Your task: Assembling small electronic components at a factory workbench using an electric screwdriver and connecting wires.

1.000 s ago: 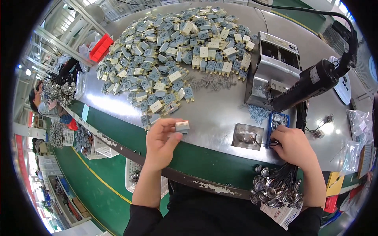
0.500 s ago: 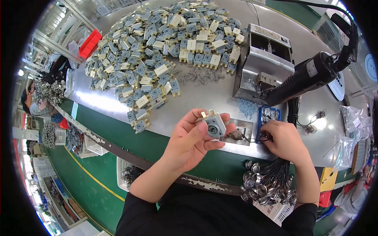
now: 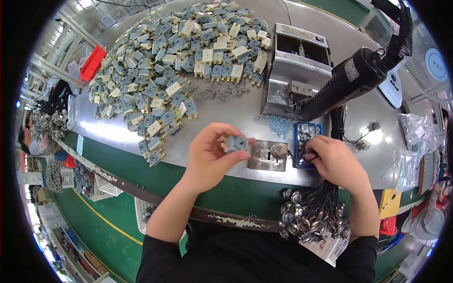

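My left hand (image 3: 210,158) is closed around a grey and cream switch block (image 3: 234,143) with brass terminals, raised above the front of the metal table. The block is slightly blurred and its far side is hidden by my fingers. To its right, a round metal disc (image 3: 279,152) with a black wire lies at the right side of a flat steel fixture (image 3: 266,163). My right hand (image 3: 336,162) is over a blue tray (image 3: 296,141) of small metal parts. Its thumb and fingers pinch the dark wire at the tray's front; the fingertips are partly covered.
A large heap of switch blocks (image 3: 165,61) covers the back left, with loose springs (image 3: 222,90) beside it. A steel machine (image 3: 285,96) and a black powered screwdriver (image 3: 347,80) stand behind small screws (image 3: 278,125). Wired metal discs (image 3: 306,219) hang over the table's front edge.
The whole view has shifted, so the table sits further left. My left hand has turned the switch block sideways. On the fixture, the disc lies further right; my right hand stays at the tray.
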`<move>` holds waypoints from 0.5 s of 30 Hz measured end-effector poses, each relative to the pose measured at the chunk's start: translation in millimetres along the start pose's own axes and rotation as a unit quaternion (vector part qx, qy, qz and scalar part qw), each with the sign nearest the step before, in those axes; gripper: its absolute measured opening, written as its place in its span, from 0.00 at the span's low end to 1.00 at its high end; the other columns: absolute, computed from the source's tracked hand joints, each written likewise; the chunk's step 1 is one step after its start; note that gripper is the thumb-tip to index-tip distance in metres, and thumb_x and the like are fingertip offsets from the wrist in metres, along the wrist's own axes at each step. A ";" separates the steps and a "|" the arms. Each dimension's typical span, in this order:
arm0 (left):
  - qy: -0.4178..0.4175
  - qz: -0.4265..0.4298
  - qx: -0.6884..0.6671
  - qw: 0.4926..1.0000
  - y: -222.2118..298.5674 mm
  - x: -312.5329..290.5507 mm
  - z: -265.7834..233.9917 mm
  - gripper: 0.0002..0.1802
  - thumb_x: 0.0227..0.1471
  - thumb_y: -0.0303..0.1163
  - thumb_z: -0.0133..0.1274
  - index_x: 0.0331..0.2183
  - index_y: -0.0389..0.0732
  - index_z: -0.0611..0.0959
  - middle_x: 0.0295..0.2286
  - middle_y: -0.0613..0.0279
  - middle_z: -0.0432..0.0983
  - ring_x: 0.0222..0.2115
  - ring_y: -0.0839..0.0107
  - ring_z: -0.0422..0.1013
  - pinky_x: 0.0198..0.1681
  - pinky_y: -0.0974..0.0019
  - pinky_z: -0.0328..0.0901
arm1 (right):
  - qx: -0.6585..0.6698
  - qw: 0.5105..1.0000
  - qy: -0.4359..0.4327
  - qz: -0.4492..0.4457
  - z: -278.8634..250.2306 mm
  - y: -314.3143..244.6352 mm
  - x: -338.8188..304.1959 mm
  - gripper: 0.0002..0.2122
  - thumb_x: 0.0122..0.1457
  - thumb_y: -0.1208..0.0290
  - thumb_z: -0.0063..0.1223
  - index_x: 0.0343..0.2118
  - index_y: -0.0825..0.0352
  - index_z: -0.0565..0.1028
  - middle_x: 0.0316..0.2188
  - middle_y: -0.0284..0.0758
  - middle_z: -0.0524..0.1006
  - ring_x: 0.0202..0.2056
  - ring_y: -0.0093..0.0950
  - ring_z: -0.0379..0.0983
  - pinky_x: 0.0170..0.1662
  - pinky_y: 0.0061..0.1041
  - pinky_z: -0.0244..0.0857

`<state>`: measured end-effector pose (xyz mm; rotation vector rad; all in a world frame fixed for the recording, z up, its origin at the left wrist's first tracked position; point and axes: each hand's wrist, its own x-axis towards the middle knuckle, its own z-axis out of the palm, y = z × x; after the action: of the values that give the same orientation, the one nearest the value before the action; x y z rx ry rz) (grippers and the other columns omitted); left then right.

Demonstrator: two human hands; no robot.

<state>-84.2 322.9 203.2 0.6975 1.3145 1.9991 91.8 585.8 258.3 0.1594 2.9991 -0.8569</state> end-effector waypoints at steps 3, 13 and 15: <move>-0.067 0.014 0.188 0.980 -2.9 14.5 13.2 0.25 0.48 0.15 0.67 0.47 0.37 0.79 0.47 0.54 0.81 0.45 0.60 0.81 0.44 0.63 0.79 | 0.002 1.000 -0.013 -0.021 -5.6 1.9 -0.4 0.07 0.49 0.84 0.57 0.33 0.71 0.77 0.30 0.42 0.79 0.33 0.44 0.79 0.37 0.39 0.73; -0.148 0.182 0.425 0.875 -33.9 26.5 24.5 0.18 0.42 0.28 0.74 0.37 0.41 0.87 0.40 0.60 0.86 0.46 0.60 0.81 0.51 0.58 0.75 | 0.034 0.998 0.006 -0.046 -10.0 1.3 -2.9 0.12 0.49 0.87 0.57 0.38 0.71 0.81 0.30 0.39 0.79 0.33 0.40 0.82 0.36 0.36 0.75; -0.133 0.254 0.466 0.837 -34.5 27.5 20.9 0.16 0.42 0.30 0.74 0.35 0.42 0.87 0.39 0.62 0.86 0.47 0.61 0.80 0.52 0.56 0.74 | 0.015 0.997 0.007 -0.076 -15.4 3.8 -0.8 0.11 0.50 0.86 0.58 0.38 0.71 0.82 0.31 0.39 0.80 0.32 0.38 0.82 0.35 0.33 0.75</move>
<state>-79.6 366.1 180.9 1.8607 2.0603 1.3981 93.1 597.0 269.4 -0.0627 3.0450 -0.9156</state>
